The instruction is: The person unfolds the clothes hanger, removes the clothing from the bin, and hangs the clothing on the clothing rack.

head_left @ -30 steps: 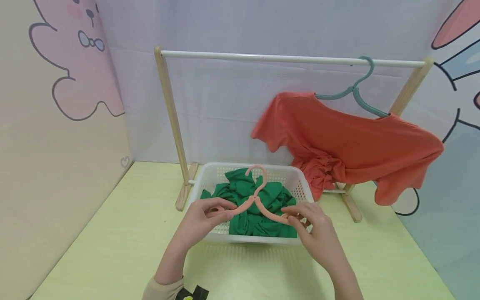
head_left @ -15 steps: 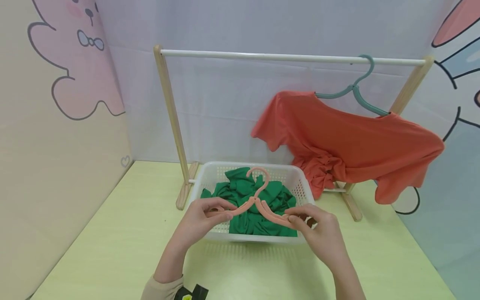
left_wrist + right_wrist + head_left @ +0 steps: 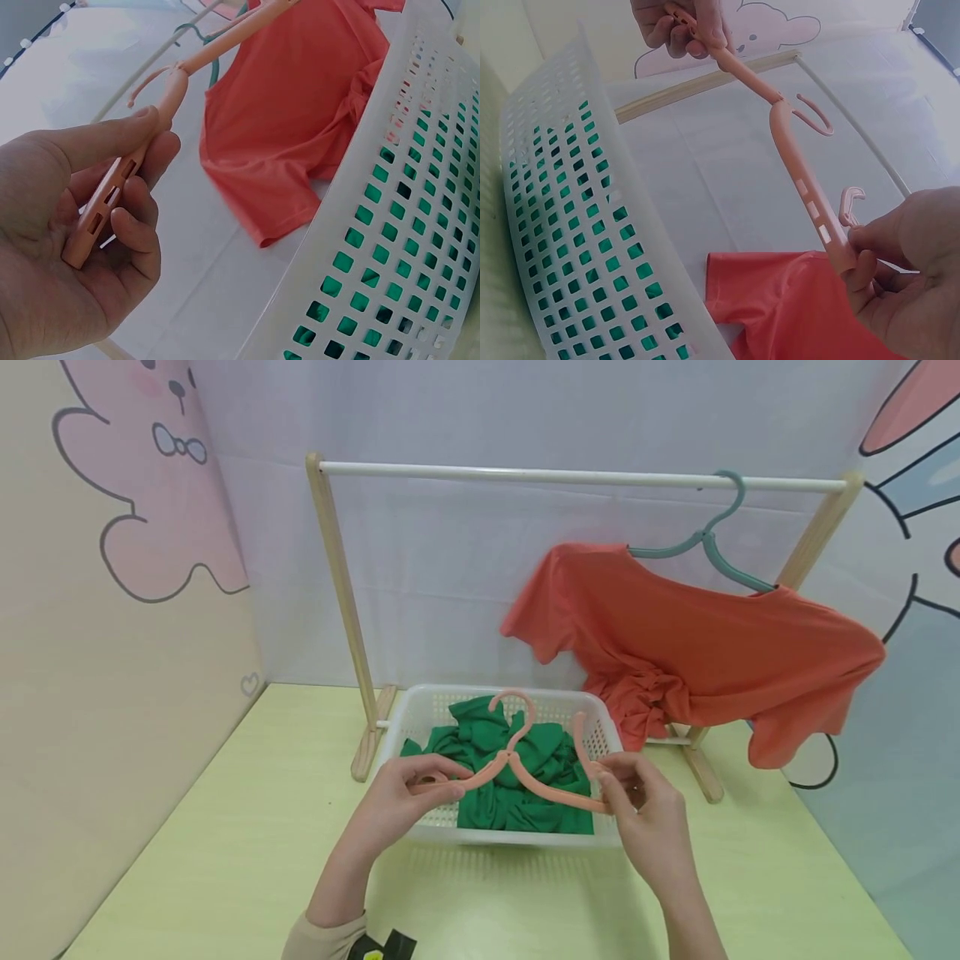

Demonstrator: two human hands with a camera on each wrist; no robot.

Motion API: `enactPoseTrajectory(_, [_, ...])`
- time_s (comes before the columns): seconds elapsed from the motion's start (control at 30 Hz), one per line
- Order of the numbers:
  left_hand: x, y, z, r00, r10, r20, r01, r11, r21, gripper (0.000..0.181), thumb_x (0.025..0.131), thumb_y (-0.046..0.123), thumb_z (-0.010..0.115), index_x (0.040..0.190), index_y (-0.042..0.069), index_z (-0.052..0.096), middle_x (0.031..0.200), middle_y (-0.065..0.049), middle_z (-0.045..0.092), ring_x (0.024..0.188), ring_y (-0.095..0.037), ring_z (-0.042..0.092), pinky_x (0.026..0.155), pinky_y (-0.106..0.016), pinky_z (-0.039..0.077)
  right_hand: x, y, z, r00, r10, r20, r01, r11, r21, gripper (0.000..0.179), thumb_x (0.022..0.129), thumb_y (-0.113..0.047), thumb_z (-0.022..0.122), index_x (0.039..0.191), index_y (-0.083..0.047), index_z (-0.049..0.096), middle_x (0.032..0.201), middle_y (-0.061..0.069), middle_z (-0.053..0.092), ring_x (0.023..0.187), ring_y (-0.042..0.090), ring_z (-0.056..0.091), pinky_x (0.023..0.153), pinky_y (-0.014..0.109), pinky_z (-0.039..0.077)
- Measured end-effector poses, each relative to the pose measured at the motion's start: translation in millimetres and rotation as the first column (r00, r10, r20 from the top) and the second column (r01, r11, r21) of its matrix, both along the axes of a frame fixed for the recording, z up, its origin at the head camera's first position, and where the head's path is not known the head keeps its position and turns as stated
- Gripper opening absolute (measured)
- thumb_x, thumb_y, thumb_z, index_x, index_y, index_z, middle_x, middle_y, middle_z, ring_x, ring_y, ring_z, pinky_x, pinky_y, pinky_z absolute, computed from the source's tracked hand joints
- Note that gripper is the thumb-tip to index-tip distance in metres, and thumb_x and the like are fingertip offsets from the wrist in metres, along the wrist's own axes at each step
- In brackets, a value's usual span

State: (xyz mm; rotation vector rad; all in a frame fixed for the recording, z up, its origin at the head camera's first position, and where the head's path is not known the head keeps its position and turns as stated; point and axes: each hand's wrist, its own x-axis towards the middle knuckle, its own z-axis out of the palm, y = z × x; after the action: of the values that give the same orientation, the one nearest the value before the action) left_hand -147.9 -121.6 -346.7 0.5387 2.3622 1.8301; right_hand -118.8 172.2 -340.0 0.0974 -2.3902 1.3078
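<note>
A peach-coloured folding hanger is held level above the white basket, its hook pointing up. My left hand pinches its left arm between thumb and fingers; the left wrist view shows the slotted arm lying across the palm. The right hand pinches the outer end of the right arm. From that end a hinged end piece sticks upward, apart from the main arm; the right wrist view shows this piece beside my thumb. Crumpled green cloth lies in the basket below.
Behind stands a wooden rack with a white rail. At its right a red T-shirt hangs on a teal hanger, reaching down close to the basket's right side. The yellow-green tabletop extends around the basket, between printed side walls.
My right hand has moved slightly right along the hanger, and the hinged end piece has swung from lying along the right arm to pointing up. My left hand keeps its hold.
</note>
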Motion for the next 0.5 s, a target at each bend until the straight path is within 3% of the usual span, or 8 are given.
enactPoseTrajectory(0.13, [-0.8,-1.2,-1.0,1.0,0.002,-0.011,-0.003,1.0,-0.025,0.022,0.091,0.028,0.071,0.108,0.014,0.075,0.109,-0.01,0.072,0.092,-0.016,0.072,0.083,-0.03,0.056,-0.2,2.0,-1.5,1.0,0.031,0.004,-0.031,1.0,0.005,0.017,0.095,-0.008,0.064,0.112,-0.008,0.066,0.09,0.005,0.066,0.071,0.006,0.058,0.061,0.019,0.054])
enactPoseTrajectory(0.27, [-1.1,-1.7,-2.1,1.0,-0.022,-0.015,0.021,0.998,-0.057,0.019,0.091,0.029,0.072,0.106,0.017,0.076,0.103,-0.006,0.073,0.079,-0.011,0.065,0.071,-0.027,0.052,-1.0,5.1,-4.3,0.989,0.141,-0.04,-0.142,0.99,-0.021,0.023,0.096,-0.003,0.062,0.118,-0.007,0.064,0.091,0.005,0.066,0.074,0.005,0.059,0.06,0.02,0.053])
enactPoseTrajectory(0.4, [-0.9,-0.4,-2.8,0.996,-0.085,-0.017,0.084,0.995,-0.055,0.018,0.092,0.027,0.071,0.106,0.017,0.075,0.097,-0.005,0.071,0.07,-0.011,0.055,0.066,-0.026,0.048,-2.2,6.5,-5.8,0.97,0.234,-0.061,-0.238,0.968,-0.081,0.029,0.095,-0.004,0.063,0.124,-0.006,0.061,0.089,0.0,0.067,0.079,0.005,0.063,0.068,0.017,0.054])
enactPoseTrajectory(0.5, [-0.3,0.1,-3.1,0.994,-0.105,-0.013,0.104,0.993,-0.047,0.017,0.092,0.026,0.071,0.106,0.018,0.075,0.096,-0.005,0.071,0.071,-0.011,0.055,0.067,-0.026,0.049,-2.6,6.0,-6.1,0.967,0.25,-0.058,-0.255,0.959,-0.122,0.035,0.093,-0.003,0.065,0.127,-0.005,0.058,0.085,-0.005,0.067,0.079,0.005,0.065,0.077,0.014,0.054])
